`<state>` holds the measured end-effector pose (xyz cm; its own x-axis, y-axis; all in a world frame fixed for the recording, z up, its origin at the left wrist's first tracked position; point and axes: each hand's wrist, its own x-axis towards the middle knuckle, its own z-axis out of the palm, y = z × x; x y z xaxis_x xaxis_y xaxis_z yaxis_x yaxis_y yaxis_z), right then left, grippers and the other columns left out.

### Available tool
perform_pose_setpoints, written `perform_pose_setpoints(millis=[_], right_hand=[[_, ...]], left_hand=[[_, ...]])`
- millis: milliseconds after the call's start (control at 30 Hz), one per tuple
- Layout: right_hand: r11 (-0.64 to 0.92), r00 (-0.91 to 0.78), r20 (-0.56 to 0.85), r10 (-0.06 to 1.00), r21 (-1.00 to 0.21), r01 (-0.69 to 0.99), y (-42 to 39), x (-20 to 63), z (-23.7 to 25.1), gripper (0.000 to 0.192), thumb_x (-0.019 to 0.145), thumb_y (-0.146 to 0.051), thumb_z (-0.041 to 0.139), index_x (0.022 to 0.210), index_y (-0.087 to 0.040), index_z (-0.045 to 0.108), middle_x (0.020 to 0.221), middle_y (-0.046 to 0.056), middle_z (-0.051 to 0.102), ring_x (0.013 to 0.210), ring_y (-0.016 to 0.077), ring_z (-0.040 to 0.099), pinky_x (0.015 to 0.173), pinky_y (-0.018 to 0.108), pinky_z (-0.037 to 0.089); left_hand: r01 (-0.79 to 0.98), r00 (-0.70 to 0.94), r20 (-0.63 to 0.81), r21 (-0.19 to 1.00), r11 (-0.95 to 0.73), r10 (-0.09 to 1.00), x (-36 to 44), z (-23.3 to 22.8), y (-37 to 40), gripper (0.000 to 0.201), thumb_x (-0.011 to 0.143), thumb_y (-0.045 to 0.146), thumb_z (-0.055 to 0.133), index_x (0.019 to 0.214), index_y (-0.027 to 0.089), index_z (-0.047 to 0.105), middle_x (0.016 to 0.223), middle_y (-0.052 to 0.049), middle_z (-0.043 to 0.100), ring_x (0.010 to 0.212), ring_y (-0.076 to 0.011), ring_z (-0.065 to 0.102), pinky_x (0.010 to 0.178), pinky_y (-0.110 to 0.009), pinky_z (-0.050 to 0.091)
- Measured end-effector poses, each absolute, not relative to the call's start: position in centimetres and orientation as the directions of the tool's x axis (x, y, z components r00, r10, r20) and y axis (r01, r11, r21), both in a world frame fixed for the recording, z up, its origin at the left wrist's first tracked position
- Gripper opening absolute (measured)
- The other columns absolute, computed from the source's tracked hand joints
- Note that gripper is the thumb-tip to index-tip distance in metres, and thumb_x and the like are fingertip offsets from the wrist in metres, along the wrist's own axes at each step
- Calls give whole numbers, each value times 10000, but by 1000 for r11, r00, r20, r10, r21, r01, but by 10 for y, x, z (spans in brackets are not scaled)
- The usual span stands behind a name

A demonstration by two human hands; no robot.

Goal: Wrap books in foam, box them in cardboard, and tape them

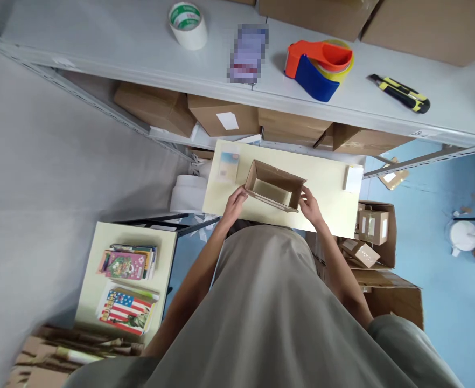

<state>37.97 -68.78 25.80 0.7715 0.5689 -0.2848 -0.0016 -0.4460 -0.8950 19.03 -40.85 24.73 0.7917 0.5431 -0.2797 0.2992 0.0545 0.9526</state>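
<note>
1. Far left, low bench (90, 269): pale laminate top carrying stacks of glossy picture books (129, 263); the lower flag-print cover (126, 311) is flat and slick. Nothing here is in your hands
2. Left hand (235, 205): fingers curled onto the near-left corner of the cardboard box (275, 186), grasping its wall. Judgement: keep the thumb outside and the fingertips inside the rim, so that the thin board does not buckle
3. Box: small, open-topped, plain brown corrugated board, matte, with sharp folded edges. It sits on the pale yellow bench (326, 188) directly ahead of you, tilted slightly toward your body, and looks empty inside. Judgement: square the walls with even pressure from both sides
4. Right hand (309, 207): closed on the near-right corner of the box, mirroring the left. Its hold looks light
5. Right of the box: a small white pad (353, 178) lies near the bench edge, apart from the box
6. Shelf (100, 48) above, grey painted metal: white tape roll (188, 24), orange-and-blue tape dispenser (320, 64), yellow-black utility knife (399, 93), all well apart from your hands
</note>
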Motion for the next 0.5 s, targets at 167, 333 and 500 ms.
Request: perform_pose_setpoints(millis=[167, 333, 500], right_hand=[[-359, 698, -430, 573, -897, -258, -692, 380, 263, 622, 1015, -688, 630, 1505, -310, 697, 1662, 102, 675, 1386, 356, 705, 1122, 588, 673], [-367, 683, -439, 584, -893, -260, -694, 384, 269, 807, 934, -786, 794, 1558, -285, 689, 1681, 153, 656, 1436, 399, 689, 1185, 605, 632], [-414, 727, -387, 567, -897, -156, -688, 395, 263, 896, 893, -808, 831, 1588, -263, 677, 1617, 183, 696, 1340, 408, 743, 1129, 602, 662]], left_hand=[[336, 753, -413, 911, 240, 513, 191, 249, -402, 539, 1014, 743, 590, 1150, 230, 690, 1447, -123, 759, 1434, -302, 691, 1236, -489, 595], [430, 766, -436, 894, 129, 472, 197, 258, -390, 687, 908, 715, 804, 1354, 205, 692, 1354, -154, 787, 1212, -294, 783, 1019, -426, 682], [522, 756, -447, 853, -27, 478, 206, 253, -391, 539, 903, 532, 885, 1307, 196, 760, 1204, -122, 819, 1015, -259, 807, 860, -360, 671]])
